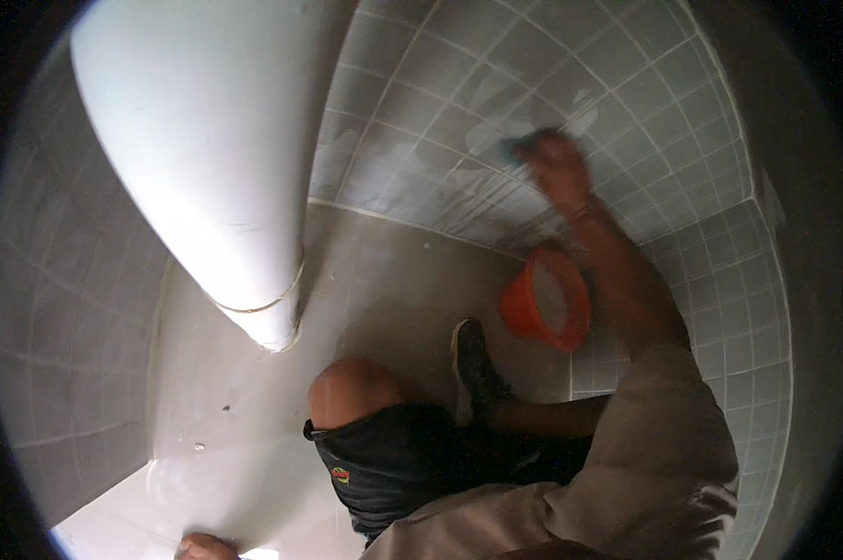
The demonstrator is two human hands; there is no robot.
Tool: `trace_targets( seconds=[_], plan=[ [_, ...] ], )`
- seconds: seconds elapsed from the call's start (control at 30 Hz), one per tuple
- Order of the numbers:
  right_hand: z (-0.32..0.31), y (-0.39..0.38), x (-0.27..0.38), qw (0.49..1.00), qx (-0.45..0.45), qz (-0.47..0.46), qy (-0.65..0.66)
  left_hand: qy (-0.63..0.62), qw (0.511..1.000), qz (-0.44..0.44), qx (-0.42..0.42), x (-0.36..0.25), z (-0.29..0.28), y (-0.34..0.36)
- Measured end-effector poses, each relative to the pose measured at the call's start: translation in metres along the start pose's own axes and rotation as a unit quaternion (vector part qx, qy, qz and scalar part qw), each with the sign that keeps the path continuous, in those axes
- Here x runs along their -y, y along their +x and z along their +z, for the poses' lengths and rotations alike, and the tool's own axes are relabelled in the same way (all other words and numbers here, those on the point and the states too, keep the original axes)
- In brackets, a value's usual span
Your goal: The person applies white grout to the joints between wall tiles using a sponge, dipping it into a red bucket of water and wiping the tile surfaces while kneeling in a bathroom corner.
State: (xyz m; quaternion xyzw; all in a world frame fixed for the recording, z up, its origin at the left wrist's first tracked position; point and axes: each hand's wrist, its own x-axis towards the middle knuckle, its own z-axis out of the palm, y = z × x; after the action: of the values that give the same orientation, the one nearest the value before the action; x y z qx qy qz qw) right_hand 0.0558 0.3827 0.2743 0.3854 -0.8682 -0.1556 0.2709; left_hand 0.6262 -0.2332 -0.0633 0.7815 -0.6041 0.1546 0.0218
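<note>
My right hand [557, 168] is closed on a green pad [517, 147], blurred by motion, against the grey tiled wall [477, 65], where pale wet smears show. Below that forearm sits an orange-red bucket [520, 303] with cloudy grey contents. What looks like my left hand [207, 546] shows at the bottom-left edge, low by the floor; its fingers are mostly cut off, so I cannot tell whether it is open or closed.
A thick white vertical pipe [207, 159] meets the beige floor [244, 420] at left centre, beside another tiled wall [67, 327]. My bare knee [351, 392] and dark shoe [473, 369] are on the near side. More tiled wall [720, 308] runs along the right.
</note>
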Motion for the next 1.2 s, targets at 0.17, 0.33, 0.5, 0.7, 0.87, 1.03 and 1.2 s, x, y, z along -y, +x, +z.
trace_targets(
  seconds=[0.17,0.33,0.5,0.7,0.87,1.03,1.2],
  plan=[
    [-0.050,0.014,-0.034,0.954,-0.267,0.127,-0.056,-0.006,1.000,0.002,0.007,-0.003,0.005,0.000],
    [0.063,-0.063,0.026,0.992,-0.090,0.049,-0.069,-0.008,1.000,0.000,0.029,-0.001,0.014,0.004],
    [0.022,-0.060,-0.006,0.987,-0.009,0.160,0.015,0.009,0.997,0.015,0.081,0.020,0.047,0.021],
    [-0.028,-0.003,-0.020,0.891,-0.287,0.350,0.023,-0.012,1.000,0.004,-0.004,-0.003,0.016,0.003],
    [0.069,-0.010,0.061,0.995,-0.039,0.082,0.030,0.066,0.996,-0.052,0.015,0.042,0.061,0.036],
    [0.059,-0.207,0.046,0.813,-0.102,0.549,0.166,0.229,0.940,0.041,0.251,-0.014,-0.038,0.003],
    [0.050,-0.270,0.093,0.651,-0.039,0.719,0.241,-0.039,0.985,-0.033,0.165,-0.004,-0.046,0.004]
  ],
)
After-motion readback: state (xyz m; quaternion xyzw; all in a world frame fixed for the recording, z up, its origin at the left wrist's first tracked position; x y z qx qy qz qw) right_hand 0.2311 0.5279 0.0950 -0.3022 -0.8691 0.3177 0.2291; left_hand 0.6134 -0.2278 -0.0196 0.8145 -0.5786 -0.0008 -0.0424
